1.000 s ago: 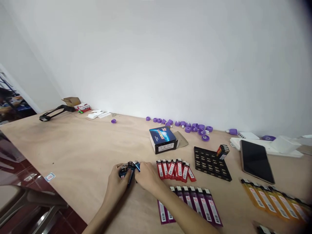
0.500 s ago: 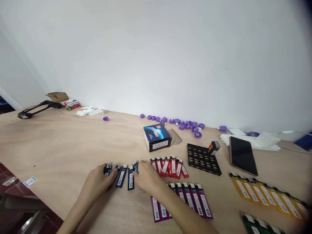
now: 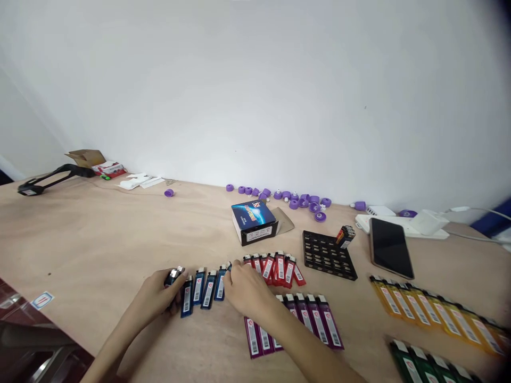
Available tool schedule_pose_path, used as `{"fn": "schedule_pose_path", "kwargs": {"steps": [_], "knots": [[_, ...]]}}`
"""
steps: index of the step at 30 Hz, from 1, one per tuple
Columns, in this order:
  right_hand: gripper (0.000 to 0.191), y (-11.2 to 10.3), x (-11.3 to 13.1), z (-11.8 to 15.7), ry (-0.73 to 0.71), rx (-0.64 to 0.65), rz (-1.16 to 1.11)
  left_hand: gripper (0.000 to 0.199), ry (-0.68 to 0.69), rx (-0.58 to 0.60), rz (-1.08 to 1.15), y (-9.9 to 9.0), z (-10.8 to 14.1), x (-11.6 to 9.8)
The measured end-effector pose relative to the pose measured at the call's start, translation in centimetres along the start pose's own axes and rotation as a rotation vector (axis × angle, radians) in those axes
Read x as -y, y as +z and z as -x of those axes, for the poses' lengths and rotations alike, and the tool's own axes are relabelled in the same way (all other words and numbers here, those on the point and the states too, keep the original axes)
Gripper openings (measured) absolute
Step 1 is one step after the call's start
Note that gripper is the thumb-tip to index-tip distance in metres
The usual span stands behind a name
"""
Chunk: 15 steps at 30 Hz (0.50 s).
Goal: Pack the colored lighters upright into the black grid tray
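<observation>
My left hand (image 3: 156,293) is closed around blue lighters, their metal tops showing above the fingers; how many it holds is hidden. Just right of it, several blue lighters (image 3: 208,290) lie in an uneven row, labels up. My right hand (image 3: 248,288) has its fingers bent at the right end of this row, closed on a blue lighter (image 3: 228,266) that is mostly hidden by them. Red lighters (image 3: 280,268) lie bunched beyond that hand. Purple lighters (image 3: 329,324) are lined up beneath and beside my right forearm, which covers part of them.
A blue box (image 3: 254,221) with an open flap stands behind the lighters. Right of it are a black slotted tray (image 3: 325,255) with several lighters upright, a phone (image 3: 390,247), yellow lighters (image 3: 435,308) and green lighters (image 3: 419,367). Purple caps (image 3: 305,201) lie along the wall.
More blue lighters now lie flat between my hands. The tilted one by my right fingers has come down into the row. The view has shifted slightly.
</observation>
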State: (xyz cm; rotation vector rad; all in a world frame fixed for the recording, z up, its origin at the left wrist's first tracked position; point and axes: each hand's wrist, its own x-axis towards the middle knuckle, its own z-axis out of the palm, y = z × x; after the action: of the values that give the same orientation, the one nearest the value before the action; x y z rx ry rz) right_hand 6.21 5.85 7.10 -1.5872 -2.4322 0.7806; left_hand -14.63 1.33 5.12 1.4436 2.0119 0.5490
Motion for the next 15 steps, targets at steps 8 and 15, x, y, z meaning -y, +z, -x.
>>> {"fn": "schedule_pose_path", "kwargs": {"steps": [8,15], "knots": [[0.026,0.0,0.2,0.2,0.009,-0.069,0.062,0.04,0.011,-0.156,-0.193,-0.3,1.8,0.6],[0.02,0.6,-0.2,-0.6,0.04,-0.071,0.052,0.038,-0.041,-0.198,-0.377,-0.1,3.0,1.1]]}}
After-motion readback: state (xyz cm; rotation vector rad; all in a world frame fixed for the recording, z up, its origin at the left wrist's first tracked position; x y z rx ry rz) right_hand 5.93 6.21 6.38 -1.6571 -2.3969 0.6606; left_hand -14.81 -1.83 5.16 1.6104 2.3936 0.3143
